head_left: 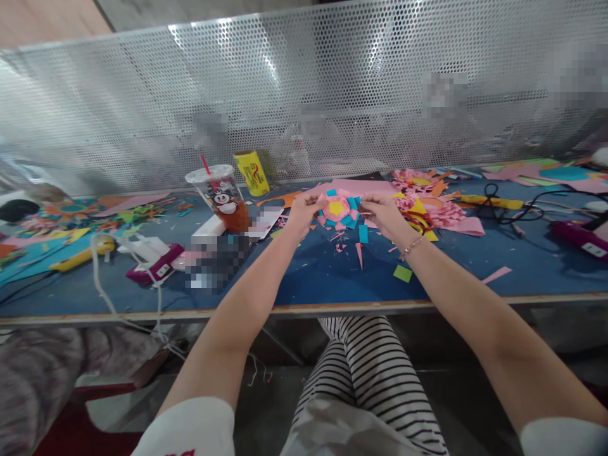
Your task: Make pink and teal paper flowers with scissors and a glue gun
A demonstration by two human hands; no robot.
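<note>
A round paper flower [336, 208] with a yellow centre, a pink ring and blue and pink tabs is held up over the blue table. My left hand [306, 212] pinches its left edge. On the opposite edge, the fingers of my right hand [381, 212] close on it, with a bracelet on that wrist. Just below the flower lie a small blue paper piece [363, 234], a thin pink sliver [359, 256] and tiny scraps. A green paper square [403, 273] rests near my right forearm.
A cup with a red straw [227, 201] and a yellow box [253, 173] stand at the left rear. Pink paper pieces [441, 212] pile up at right. Glue guns [494, 202] with cables lie on both sides. A perforated metal screen [285, 82] rises behind the table [304, 285].
</note>
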